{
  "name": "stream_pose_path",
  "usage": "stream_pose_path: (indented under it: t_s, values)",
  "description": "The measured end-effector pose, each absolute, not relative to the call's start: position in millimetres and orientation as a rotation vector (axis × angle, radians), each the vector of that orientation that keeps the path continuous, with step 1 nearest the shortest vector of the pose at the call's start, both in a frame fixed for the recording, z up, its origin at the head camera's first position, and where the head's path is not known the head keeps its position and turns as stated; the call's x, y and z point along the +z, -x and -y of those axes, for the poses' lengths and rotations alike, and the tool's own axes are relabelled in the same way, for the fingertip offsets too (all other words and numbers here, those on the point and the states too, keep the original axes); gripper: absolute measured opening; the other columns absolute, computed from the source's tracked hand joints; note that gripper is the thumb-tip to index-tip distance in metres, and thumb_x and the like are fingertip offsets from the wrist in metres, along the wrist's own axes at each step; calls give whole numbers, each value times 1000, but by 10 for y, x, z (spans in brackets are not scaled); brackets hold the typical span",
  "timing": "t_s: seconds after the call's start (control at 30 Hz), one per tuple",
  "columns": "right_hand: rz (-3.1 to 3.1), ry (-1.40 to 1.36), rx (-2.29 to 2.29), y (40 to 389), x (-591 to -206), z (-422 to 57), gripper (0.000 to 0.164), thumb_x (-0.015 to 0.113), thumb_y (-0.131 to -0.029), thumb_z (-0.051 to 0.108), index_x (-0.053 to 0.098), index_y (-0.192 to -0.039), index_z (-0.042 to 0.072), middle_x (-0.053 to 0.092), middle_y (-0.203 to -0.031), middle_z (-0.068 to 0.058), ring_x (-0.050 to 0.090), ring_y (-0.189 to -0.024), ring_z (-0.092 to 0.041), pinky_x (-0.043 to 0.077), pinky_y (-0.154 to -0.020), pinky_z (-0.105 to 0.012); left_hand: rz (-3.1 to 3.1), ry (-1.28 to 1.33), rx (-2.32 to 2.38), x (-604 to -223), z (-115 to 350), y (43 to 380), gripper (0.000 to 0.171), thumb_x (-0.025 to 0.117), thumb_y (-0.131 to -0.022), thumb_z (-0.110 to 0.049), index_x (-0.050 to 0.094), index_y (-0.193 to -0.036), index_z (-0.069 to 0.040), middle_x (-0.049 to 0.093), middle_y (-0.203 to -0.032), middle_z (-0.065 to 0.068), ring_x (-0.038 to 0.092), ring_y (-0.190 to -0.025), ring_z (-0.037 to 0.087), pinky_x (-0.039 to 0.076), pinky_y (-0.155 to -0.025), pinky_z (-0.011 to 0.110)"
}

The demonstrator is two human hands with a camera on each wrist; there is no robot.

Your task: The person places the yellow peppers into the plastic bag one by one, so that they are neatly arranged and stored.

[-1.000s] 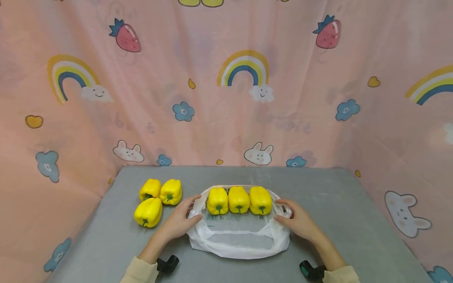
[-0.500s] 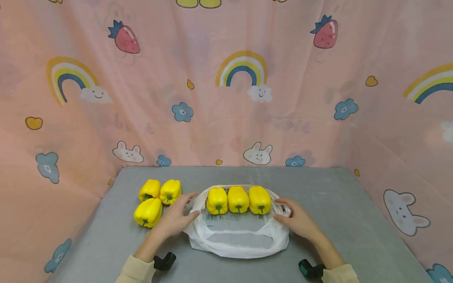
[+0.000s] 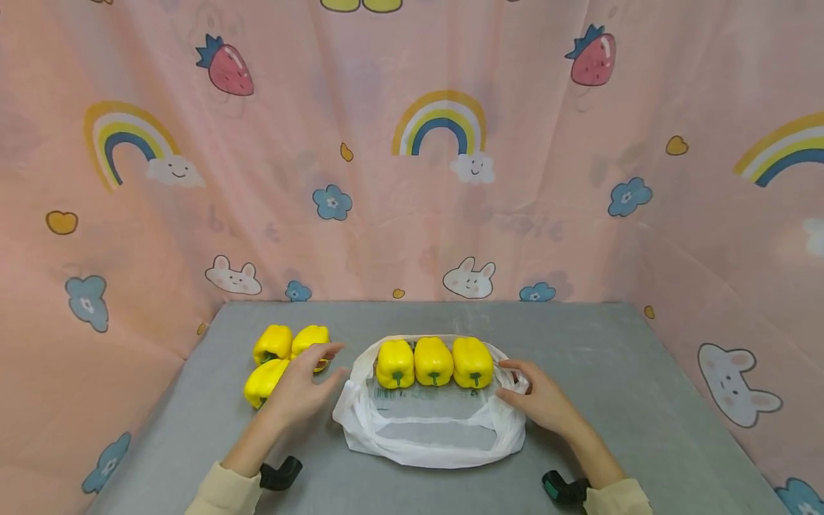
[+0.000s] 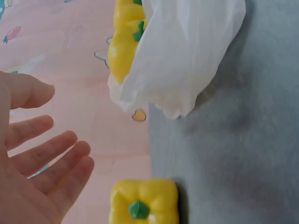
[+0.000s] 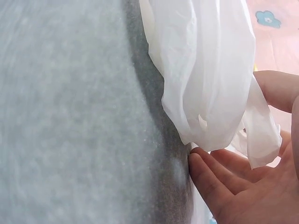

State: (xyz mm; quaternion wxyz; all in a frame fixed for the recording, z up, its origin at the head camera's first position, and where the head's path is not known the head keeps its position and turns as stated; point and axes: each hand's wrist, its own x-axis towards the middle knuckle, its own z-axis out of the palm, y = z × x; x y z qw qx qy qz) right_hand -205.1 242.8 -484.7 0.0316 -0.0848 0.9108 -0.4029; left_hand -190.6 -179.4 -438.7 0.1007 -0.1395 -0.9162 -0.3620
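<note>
A white plastic bag [image 3: 440,456] lies with its mouth spread wide. Three yellow bell peppers [image 3: 433,357] stand in a row inside it at the back. My right hand [image 3: 543,400] holds the bag's right side, the white plastic [image 5: 219,70] passing between thumb and fingers. To the left of the bag, my left hand [image 3: 297,390] hovers with fingers spread, holding nothing. Near it stand three more bell peppers, one at the back [image 3: 273,341], one at the front [image 3: 262,380] and one [image 3: 310,337] partly hidden by the hand. The left wrist view shows one pepper [image 4: 144,203] below the hand.
Everything stands on a grey table [image 3: 579,343]. A pink patterned curtain [image 3: 360,243] encloses its back and sides. Black wrist devices sit beside each sleeve, one at the left [image 3: 281,473] and one at the right [image 3: 565,489].
My left hand has let go of the bag's left edge and moved left towards the loose peppers. My right hand stays at the bag's right side.
</note>
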Motion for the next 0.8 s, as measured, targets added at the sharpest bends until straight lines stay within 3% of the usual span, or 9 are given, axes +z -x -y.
stream_pose_path:
  t_s: [0.3,0.6,0.67,0.8]
  values:
    - [-2807,272,-1255,2083,-4884,-2440,57,73,-95,33,55,-142,7,51,-146,-20,48,-131,-41,47,-99,-57,2519,456,-1003,-4275,2123,1895,40,76,-90,-4,62,-127,5,65,-122,21,64,-108,38,55,-91,55]
    - [-2788,270,-1272,2073,-4864,-2427,56,72,-95,32,56,-142,6,51,-146,-21,46,-134,-42,44,-103,-61,2515,384,-986,-4217,2446,1830,38,72,-93,-4,61,-127,6,63,-124,24,61,-110,40,52,-92,57]
    - [-2785,257,-1275,2074,-4863,-2430,56,72,-95,32,56,-142,6,51,-146,-21,46,-134,-42,44,-103,-61,2515,366,-961,-4226,2516,1805,37,72,-93,-5,61,-127,6,63,-123,23,61,-109,39,53,-92,52]
    - [-2776,243,-1271,2072,-4868,-2429,56,72,-95,33,55,-142,7,50,-146,-20,47,-133,-41,44,-102,-61,2511,335,-934,-4287,2679,1752,38,72,-93,-7,62,-127,7,65,-122,23,62,-108,37,51,-91,25]
